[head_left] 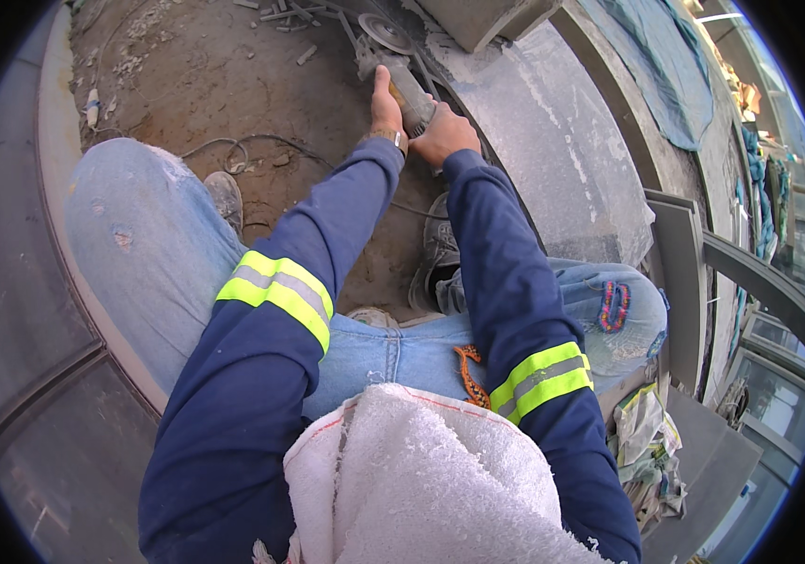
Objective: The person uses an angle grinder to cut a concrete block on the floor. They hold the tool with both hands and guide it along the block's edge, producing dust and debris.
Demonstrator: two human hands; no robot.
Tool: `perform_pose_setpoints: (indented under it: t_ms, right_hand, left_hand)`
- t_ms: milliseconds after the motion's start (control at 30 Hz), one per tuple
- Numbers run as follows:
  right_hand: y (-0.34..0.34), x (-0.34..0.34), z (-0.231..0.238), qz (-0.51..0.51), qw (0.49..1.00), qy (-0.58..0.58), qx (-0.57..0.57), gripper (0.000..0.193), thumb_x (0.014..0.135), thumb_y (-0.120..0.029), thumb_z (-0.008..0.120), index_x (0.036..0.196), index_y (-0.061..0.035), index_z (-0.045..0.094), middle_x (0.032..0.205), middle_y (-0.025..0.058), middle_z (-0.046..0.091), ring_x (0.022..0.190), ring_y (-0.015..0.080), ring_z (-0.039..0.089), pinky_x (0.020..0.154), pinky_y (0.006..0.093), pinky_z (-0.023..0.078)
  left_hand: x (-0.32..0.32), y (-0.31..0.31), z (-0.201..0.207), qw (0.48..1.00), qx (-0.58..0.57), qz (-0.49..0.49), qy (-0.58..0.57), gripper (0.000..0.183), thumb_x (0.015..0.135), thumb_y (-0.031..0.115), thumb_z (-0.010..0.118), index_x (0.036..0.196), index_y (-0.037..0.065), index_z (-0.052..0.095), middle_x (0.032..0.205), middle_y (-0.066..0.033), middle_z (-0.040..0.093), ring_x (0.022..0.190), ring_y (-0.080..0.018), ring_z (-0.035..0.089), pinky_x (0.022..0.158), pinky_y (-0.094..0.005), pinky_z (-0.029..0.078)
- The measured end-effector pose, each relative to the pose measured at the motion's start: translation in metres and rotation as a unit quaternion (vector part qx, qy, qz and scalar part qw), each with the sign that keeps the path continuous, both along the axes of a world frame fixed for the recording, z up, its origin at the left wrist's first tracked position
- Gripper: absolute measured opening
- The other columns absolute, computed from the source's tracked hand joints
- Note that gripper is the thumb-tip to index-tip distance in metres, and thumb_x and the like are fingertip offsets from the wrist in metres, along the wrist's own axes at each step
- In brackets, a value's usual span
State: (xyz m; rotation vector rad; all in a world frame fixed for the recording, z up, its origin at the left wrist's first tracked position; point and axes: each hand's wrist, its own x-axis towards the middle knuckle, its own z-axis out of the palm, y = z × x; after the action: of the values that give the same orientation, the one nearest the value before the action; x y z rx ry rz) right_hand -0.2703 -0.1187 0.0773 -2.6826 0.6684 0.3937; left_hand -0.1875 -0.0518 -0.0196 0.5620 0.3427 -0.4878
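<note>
An angle grinder (411, 101) points away from me, its round disc (385, 34) at the far end. My left hand (386, 111) is closed along the left side of its body, thumb stretched forward. Round the rear of the body, my right hand (447, 135) is wrapped. The disc lies close to the edge of a grey, dusty slab (553, 141) on the right; whether it touches anything is too small to tell. A dark power cord (280, 139) runs over the dirt floor behind my hands.
Thin offcut strips (294, 15) lie on the dirt beyond the disc. A white connector (93, 108) sits at the left. A block (487, 21) rests at the slab's far end. A white towel (440, 479) hangs in front of me. Crumpled bags (647, 451) lie at lower right.
</note>
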Motion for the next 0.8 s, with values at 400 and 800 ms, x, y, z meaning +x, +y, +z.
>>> perform_pose_setpoints:
  t_ms: [400,800]
  right_hand:
    - [0.004,-0.002,0.007,0.003,1.000,-0.015,0.004,0.091,0.067,-0.052,0.081,0.138,-0.0047,0.051,0.121,0.0214,0.067,0.115,0.0353,0.065,0.101,0.0421,0.051]
    - [0.008,0.012,0.002,-0.005,1.000,-0.006,-0.003,0.091,0.067,-0.053,0.081,0.138,-0.0053,0.050,0.122,0.0206,0.067,0.115,0.0358,0.064,0.100,0.0424,0.051]
  left_hand:
    - [0.000,0.003,0.004,1.000,0.021,-0.013,0.005,0.068,0.090,0.071,0.052,0.109,0.006,0.059,0.088,-0.0173,0.066,0.075,-0.0338,0.067,0.069,-0.0472,0.058]
    - [0.013,0.010,0.001,0.999,-0.015,-0.027,0.025,0.061,0.090,0.064,0.053,0.106,0.005,0.060,0.089,-0.0192,0.066,0.078,-0.0359,0.067,0.072,-0.0493,0.058]
